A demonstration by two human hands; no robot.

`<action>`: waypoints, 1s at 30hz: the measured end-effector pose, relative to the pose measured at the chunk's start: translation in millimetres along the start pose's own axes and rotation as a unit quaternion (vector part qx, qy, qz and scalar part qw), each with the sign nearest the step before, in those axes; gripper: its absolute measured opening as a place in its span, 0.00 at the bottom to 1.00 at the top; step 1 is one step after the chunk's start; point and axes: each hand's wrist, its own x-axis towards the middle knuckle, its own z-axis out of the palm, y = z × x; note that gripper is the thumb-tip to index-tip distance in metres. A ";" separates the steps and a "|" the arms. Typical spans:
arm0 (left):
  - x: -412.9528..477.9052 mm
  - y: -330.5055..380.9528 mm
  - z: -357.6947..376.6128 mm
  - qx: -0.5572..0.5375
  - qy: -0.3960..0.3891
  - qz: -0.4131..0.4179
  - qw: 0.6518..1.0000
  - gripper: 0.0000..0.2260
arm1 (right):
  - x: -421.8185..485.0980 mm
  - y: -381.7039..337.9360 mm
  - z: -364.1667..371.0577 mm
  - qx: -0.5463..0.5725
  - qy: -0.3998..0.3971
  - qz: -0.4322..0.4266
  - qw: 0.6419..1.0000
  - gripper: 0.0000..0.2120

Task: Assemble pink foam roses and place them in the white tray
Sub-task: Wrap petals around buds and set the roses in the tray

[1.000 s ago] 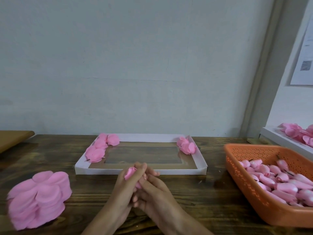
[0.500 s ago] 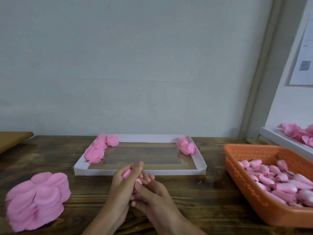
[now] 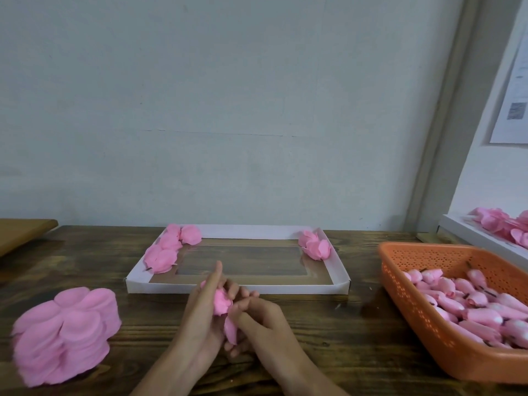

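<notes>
The pink foam rose (image 3: 221,302) is held between both hands, above the wooden table (image 3: 357,338) and just in front of the near rim of the white tray (image 3: 237,288). The left hand (image 3: 200,318) holds the rose from the left side; its index finger is stretched straight up, while the other fingers are curled around the flower. The right hand (image 3: 263,321) has its fingers bent, and they pinch the lower part of the rose, where one petal hangs down. How the thumbs lie I cannot tell.

In the tray, finished roses (image 3: 167,250) lie in the far left corner and another finished rose (image 3: 315,248) lies in the far right corner. A stack of pink petals (image 3: 65,335) stands on the table at the left. At the right stands an orange basket (image 3: 414,298) with many pink buds (image 3: 471,304) inside.
</notes>
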 end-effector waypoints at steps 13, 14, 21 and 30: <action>7.5 -2.6 -15.0 0.044 -0.070 -0.012 0.997 0.17 | 4.5 -5.8 -19.9 0.102 0.017 -0.050 0.993 0.13; 8.0 -3.5 -14.6 0.041 -0.077 -0.011 0.996 0.16 | 5.7 -6.1 -23.0 0.090 0.017 -0.061 0.994 0.10; 5.5 -3.2 -4.4 0.059 -0.095 0.034 0.993 0.14 | 9.9 -8.2 -34.3 0.053 0.030 -0.102 0.993 0.10; 4.0 -1.7 -5.5 0.073 -0.083 0.079 0.991 0.11 | 10.3 -15.5 -50.9 0.114 0.018 -0.051 0.992 0.21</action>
